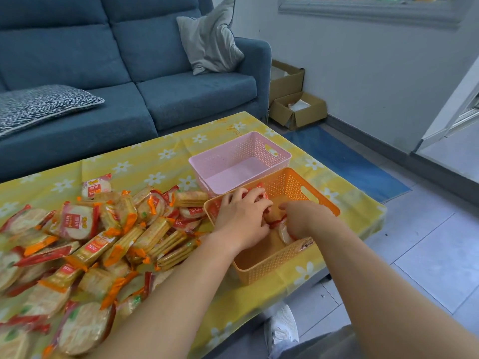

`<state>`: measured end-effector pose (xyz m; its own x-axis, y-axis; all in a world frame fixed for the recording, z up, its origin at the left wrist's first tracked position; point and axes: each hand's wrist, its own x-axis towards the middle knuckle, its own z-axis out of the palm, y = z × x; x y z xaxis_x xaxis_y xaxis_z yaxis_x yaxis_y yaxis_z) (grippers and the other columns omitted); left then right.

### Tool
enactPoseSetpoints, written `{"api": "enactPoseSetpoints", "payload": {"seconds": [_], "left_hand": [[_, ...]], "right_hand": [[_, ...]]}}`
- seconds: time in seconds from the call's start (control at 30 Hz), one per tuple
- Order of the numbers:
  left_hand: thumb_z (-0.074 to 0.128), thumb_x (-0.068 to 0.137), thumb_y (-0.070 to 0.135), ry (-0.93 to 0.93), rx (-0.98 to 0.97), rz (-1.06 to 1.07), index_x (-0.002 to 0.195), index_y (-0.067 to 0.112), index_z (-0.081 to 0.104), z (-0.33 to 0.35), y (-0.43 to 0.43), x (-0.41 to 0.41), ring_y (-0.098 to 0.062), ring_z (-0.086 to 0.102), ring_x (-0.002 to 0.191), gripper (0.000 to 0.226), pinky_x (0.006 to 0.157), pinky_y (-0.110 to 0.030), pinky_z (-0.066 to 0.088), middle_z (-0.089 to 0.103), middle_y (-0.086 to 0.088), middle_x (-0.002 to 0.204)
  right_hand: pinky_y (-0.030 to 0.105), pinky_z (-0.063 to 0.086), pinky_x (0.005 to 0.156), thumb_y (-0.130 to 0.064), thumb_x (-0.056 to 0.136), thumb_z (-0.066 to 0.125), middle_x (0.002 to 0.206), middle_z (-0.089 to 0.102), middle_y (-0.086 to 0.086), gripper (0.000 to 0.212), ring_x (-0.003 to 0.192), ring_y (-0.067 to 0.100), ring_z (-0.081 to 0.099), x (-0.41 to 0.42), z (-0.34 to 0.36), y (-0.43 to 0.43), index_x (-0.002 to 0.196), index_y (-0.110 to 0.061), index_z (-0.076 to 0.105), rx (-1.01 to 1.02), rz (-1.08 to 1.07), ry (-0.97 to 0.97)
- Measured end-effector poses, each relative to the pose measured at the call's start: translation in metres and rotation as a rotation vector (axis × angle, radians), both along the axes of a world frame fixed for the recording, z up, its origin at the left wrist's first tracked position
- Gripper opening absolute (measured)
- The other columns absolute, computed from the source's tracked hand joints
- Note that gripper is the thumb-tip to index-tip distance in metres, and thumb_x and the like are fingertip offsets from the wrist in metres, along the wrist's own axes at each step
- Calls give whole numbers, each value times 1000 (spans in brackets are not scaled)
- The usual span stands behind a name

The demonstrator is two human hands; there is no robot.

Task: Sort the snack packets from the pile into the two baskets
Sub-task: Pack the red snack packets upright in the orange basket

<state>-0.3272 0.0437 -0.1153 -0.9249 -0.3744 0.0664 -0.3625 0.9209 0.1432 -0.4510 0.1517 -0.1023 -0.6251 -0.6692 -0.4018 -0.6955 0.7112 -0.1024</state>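
Note:
A big pile of snack packets (85, 244), round red-edged ones and long orange-edged ones, covers the left half of the table. An orange basket (274, 265) stands at the table's right, with a pink basket (223, 161) behind it holding nothing. Both my hands are inside the orange basket. My left hand (243, 216) grips red-edged round packets (261, 191). My right hand (300, 218) curls round more packets (283, 233) beside it; its fingers are partly hidden. How the packets lie under my hands I cannot make out.
The table wears a yellow cloth with white flowers (166, 156). A blue sofa (129, 81) with cushions runs behind it. Cardboard boxes (298, 110) and a blue mat (344, 161) lie on the tiled floor to the right. My shoe (282, 327) shows below.

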Motion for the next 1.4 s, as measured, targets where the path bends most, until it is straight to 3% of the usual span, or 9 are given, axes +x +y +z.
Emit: {"api": "enactPoseSetpoints", "payload": {"seconds": [0.2, 0.4, 0.63, 0.8, 0.93, 1.0, 1.1, 1.27, 1.4], "left_hand": [[60, 86, 49, 34, 32, 2, 138, 43, 49, -1, -2, 3, -20, 28, 139, 53, 114, -42, 23, 33, 17, 157], [60, 85, 49, 48, 67, 13, 140, 41, 49, 1, -1, 2, -19, 29, 139, 56, 115, -42, 22, 36, 17, 154], [62, 82, 43, 283, 142, 66, 127, 31, 60, 12, 0, 12, -18, 48, 126, 46, 109, -36, 37, 57, 10, 133], [54, 77, 61, 335, 76, 385, 131, 27, 51, 9, 17, 39, -27, 41, 126, 64, 106, -41, 35, 44, -1, 142], [63, 86, 44, 301, 385, 620, 142, 20, 36, 3, 18, 58, -33, 39, 127, 67, 105, -40, 37, 30, -8, 144], [67, 87, 35, 380, 608, 608, 144, 20, 35, 4, 14, 59, -27, 43, 128, 67, 103, -30, 37, 32, -7, 143], [68, 87, 20, 475, 662, 529, 142, 18, 42, 10, 3, 55, -18, 42, 128, 61, 95, -18, 27, 43, -1, 136], [61, 93, 23, 502, 628, 567, 127, 21, 57, 21, -27, 59, -18, 58, 113, 34, 87, -28, 42, 59, 9, 118], [53, 91, 13, 375, 233, 554, 93, 32, 66, 20, -70, 83, -16, 63, 86, 23, 66, -31, 49, 70, 9, 98]], "right_hand": [[38, 53, 74, -14, 88, 61, 135, 51, 10, 36, 105, 28, 60, -1, 9, -4, 123, -22, 65, 55, 35, 132], [37, 53, 62, -6, 88, 68, 111, 43, 5, 19, 77, 25, 59, -1, 27, -1, 98, -21, 70, -444, -117, 273], [39, 55, 83, -1, 87, 55, 116, 57, 4, 33, 106, 25, 60, 5, 9, -12, 110, -23, 61, -722, -171, -172], [32, 48, 65, -31, 94, 58, 90, 55, 4, 21, 83, 23, 56, 8, 9, -14, 98, -16, 44, -478, -293, -215], [33, 43, 56, -23, 93, 59, 65, 54, 6, 26, 61, 22, 52, 9, 8, -14, 71, -11, 53, -440, -264, -274], [32, 40, 55, -22, 93, 58, 68, 57, 6, 21, 64, 22, 54, 9, 9, -16, 77, -7, 58, -504, -231, -249], [30, 38, 57, -15, 92, 52, 73, 59, 8, 15, 67, 23, 54, 10, 9, -18, 83, -5, 59, -505, -218, -279], [29, 34, 52, -15, 86, 45, 74, 51, 9, 14, 66, 26, 49, 20, 20, -25, 74, -8, 48, -537, -315, -137], [45, 54, 88, -21, 91, 47, 129, 58, 8, 42, 115, 31, 56, 46, 39, -42, 131, -13, 57, -683, -189, 103]]}}
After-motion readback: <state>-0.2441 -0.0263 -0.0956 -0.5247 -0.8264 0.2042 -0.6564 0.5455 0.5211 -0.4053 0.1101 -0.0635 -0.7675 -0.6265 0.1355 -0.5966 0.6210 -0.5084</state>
